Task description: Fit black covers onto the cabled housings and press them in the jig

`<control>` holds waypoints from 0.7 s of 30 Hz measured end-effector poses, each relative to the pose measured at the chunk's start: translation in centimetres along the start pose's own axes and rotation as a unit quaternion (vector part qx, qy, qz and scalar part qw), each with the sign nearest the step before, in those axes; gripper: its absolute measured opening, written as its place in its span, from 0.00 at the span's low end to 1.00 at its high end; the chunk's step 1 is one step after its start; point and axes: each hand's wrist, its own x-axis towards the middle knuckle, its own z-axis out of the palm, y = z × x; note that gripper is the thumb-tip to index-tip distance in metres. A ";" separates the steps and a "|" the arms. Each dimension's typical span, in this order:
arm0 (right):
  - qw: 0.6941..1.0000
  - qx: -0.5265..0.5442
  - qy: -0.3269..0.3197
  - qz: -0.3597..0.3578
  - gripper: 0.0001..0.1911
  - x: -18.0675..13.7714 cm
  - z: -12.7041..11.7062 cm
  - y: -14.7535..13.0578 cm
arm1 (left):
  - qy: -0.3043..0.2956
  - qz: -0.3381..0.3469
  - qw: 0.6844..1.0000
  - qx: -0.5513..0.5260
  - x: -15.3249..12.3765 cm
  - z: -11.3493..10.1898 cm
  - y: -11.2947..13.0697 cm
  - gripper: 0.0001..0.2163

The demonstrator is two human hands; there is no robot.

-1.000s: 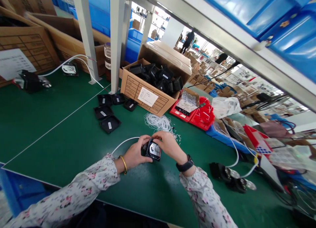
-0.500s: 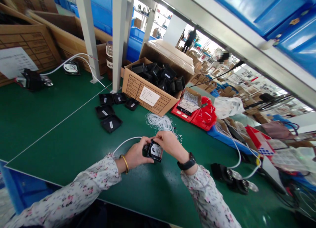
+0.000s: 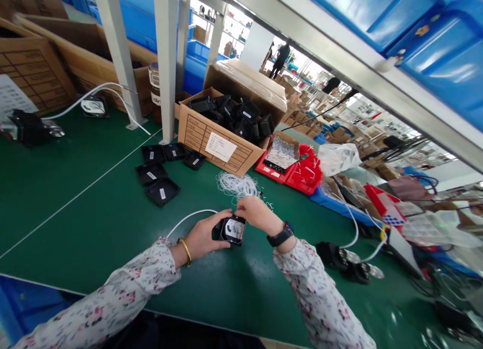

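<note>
My left hand point(image 3: 204, 236) grips a small black square housing point(image 3: 228, 241) from its left side, thumb below and fingers above. The housing's open face is turned up and shows a silvery metal plate point(image 3: 233, 230) with a bit of red wire at its right. A white cable point(image 3: 190, 215) curves from behind the housing toward my left sleeve. My right hand point(image 3: 260, 217) is at the housing's upper right corner, thumb and fingers pinched together; what they hold, if anything, is too small to make out. Just beyond lies a bundle of thin white strands point(image 3: 237, 184).
Several black covers point(image 3: 162, 190) lie at the left. A cardboard box point(image 3: 192, 130) of black housings stands behind, beside red trays point(image 3: 307, 175). Two lamp units point(image 3: 356, 271) with white cables lie at the right. Metal posts point(image 3: 166, 62) rise at the back.
The view has shifted, so the surroundings sit further left. My right fingers have lifted slightly away from the housing's face. My left hand keeps its grip on the housing.
</note>
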 end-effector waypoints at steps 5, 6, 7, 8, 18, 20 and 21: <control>0.988 0.147 -0.047 0.006 0.08 -2.0 0.8 2.0 | -0.007 -0.020 1.000 0.007 0.2 -0.1 0.6 0.32; 0.984 0.170 -0.048 0.008 0.09 -2.5 1.2 2.3 | -0.009 -0.023 1.000 0.008 0.2 -0.1 0.7 0.32; 0.979 0.200 -0.046 0.013 0.10 -3.0 1.8 2.5 | -0.011 -0.024 1.000 0.010 0.1 -0.1 0.7 0.32; 0.969 0.243 -0.042 0.022 0.10 -3.5 2.5 2.7 | -0.013 -0.023 1.000 0.011 0.1 -0.1 0.7 0.32; 0.739 0.658 0.070 0.126 0.23 -5.4 9.6 1.6 | 0.071 -0.051 0.996 0.035 1.4 0.4 1.9 0.13; 0.729 0.664 0.116 0.117 0.25 -5.2 10.4 1.2 | 0.085 -0.083 0.991 0.057 2.2 0.6 2.1 0.12; 0.722 0.670 0.136 0.109 0.25 -5.2 10.7 1.0 | 0.087 -0.088 0.990 0.060 2.5 0.7 2.1 0.12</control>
